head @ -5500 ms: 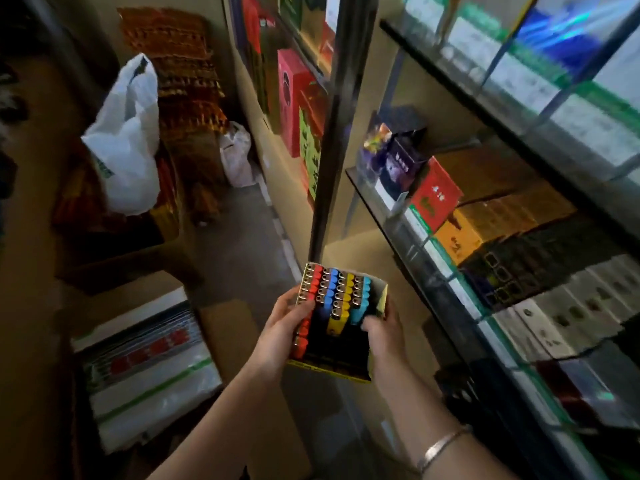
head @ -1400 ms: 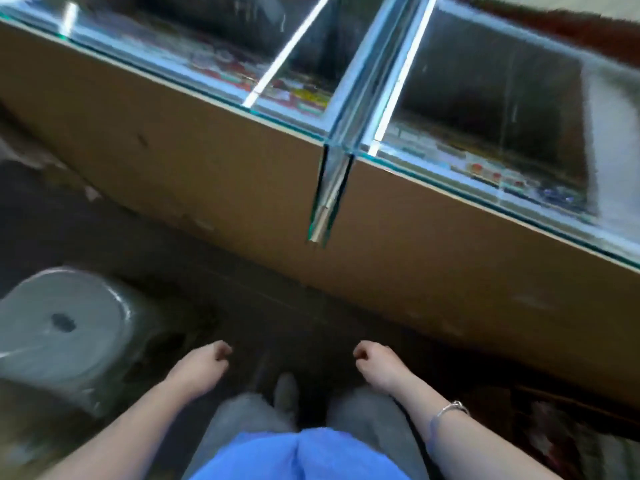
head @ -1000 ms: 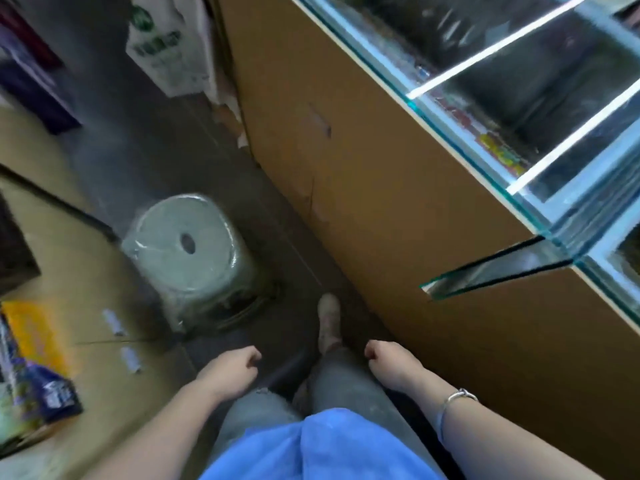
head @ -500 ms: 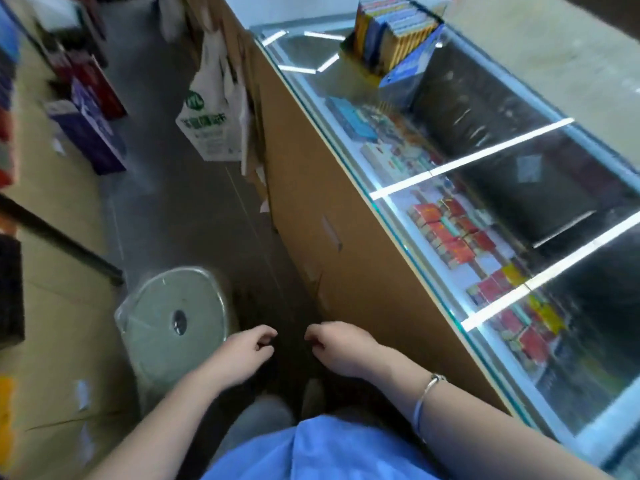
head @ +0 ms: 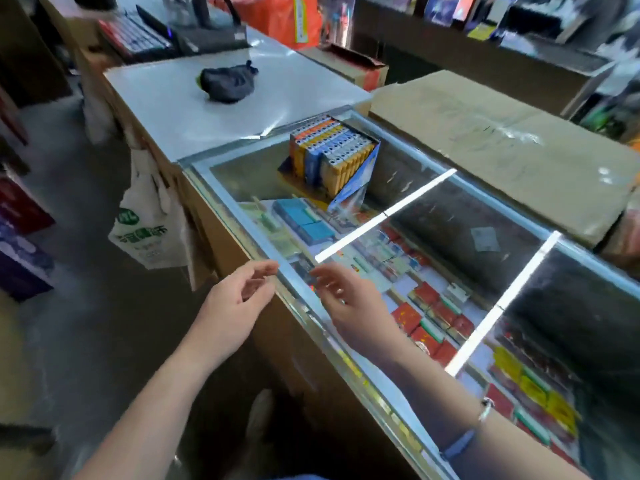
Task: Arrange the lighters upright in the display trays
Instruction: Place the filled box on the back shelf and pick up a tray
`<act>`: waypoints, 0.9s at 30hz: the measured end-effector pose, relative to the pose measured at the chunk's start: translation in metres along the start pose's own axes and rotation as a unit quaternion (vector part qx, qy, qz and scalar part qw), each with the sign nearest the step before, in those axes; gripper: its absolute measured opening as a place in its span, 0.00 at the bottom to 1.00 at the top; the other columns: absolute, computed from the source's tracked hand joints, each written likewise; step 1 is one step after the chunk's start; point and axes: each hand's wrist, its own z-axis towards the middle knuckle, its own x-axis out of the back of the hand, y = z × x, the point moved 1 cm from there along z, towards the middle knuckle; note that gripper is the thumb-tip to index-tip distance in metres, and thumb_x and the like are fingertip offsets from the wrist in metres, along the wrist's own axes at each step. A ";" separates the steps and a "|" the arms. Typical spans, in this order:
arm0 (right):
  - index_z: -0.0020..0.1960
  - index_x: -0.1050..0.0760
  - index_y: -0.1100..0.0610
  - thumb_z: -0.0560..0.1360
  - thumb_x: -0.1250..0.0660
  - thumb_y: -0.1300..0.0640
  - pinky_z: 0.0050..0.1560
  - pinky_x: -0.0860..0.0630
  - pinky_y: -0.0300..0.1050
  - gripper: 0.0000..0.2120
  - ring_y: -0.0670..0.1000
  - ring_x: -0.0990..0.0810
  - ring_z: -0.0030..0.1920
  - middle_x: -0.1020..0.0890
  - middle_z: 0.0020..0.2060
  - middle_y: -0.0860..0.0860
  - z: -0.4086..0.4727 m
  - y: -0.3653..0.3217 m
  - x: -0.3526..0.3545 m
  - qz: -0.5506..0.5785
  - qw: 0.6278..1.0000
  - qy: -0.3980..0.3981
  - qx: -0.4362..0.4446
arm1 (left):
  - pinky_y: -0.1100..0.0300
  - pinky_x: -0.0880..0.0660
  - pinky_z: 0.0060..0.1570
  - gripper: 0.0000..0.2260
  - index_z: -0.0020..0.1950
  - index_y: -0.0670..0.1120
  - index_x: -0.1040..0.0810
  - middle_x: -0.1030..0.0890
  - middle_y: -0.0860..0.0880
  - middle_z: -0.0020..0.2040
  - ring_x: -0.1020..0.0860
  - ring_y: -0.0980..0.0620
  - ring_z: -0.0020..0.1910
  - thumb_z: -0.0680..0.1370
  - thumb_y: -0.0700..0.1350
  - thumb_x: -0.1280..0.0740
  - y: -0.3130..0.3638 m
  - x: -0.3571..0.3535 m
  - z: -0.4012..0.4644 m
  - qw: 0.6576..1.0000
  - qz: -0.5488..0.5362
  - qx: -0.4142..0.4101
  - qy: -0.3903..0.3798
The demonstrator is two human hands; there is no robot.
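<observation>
A display tray (head: 356, 183) packed with upright lighters (head: 330, 147) in orange, blue and yellow rows stands on the glass counter (head: 433, 216), near its far left corner. My left hand (head: 239, 303) hovers by the counter's near edge, fingers apart and empty. Just right of it, my right hand (head: 349, 306) is raised over the glass, fingers spread, holding nothing. Both hands are well short of the tray.
Cigarette packs lie under the glass. A white counter top (head: 194, 102) with a black bag (head: 227, 81) lies beyond the tray, a keyboard behind it. A cardboard sheet (head: 502, 143) covers the counter at right. A white plastic bag (head: 149, 223) hangs at the counter's left side.
The view has swung up from the floor and stool to the counter top. Both hands rose from loose fists near my lap to open hands at the counter's edge.
</observation>
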 end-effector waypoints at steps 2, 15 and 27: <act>0.57 0.26 0.52 0.77 0.41 0.62 0.42 0.30 0.36 0.12 0.45 0.26 0.41 0.23 0.45 0.43 0.032 0.011 0.005 0.031 0.997 0.057 -0.051 | 0.63 0.28 0.54 0.12 0.53 0.59 0.23 0.20 0.59 0.51 0.23 0.60 0.52 0.78 0.41 0.36 0.005 0.004 0.044 1.000 -0.010 -0.016 -0.017; 0.68 0.35 0.49 0.81 0.46 0.51 0.44 0.32 0.36 0.16 0.43 0.27 0.50 0.26 0.55 0.45 0.206 0.049 0.020 0.340 0.819 0.361 -0.288 | 0.76 0.32 0.45 0.13 0.63 0.53 0.30 0.26 0.59 0.56 0.28 0.74 0.47 0.80 0.53 0.41 0.024 0.013 0.267 0.997 -0.070 0.018 -0.004; 0.62 0.27 0.54 0.81 0.48 0.47 0.53 0.21 0.53 0.18 0.51 0.19 0.53 0.18 0.52 0.52 0.234 0.065 0.006 0.407 0.793 0.384 -0.242 | 0.60 0.27 0.43 0.23 0.45 0.59 0.17 0.16 0.50 0.46 0.17 0.51 0.46 0.72 0.69 0.47 0.021 -0.009 0.317 0.953 -0.162 0.127 -0.221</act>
